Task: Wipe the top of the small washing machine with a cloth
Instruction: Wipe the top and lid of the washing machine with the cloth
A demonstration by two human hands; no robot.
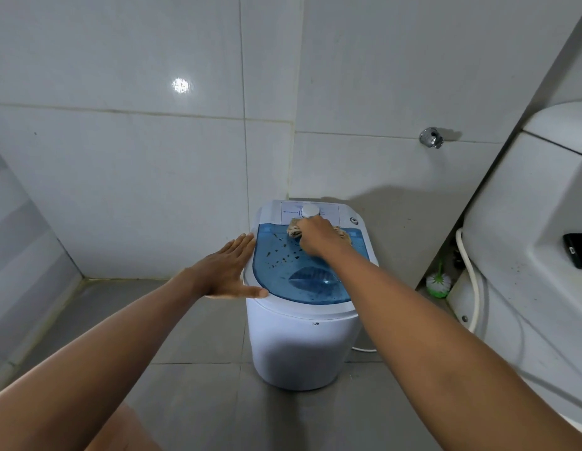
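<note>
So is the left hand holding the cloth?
No, the cloth is under the right hand at the back of the blue lid, while the left hand lies flat and open against the washing machine.

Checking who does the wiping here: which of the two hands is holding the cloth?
The right hand, pressing the crumpled beige cloth onto the translucent blue lid near the white dial. The left hand lies flat and empty against the small white washing machine's left edge.

Glossy white wall tiles [120, 157] meet grey floor tiles [198, 336]; right of the corner, a chrome wall tap [431, 137] above a toilet brush [438, 283].
</note>
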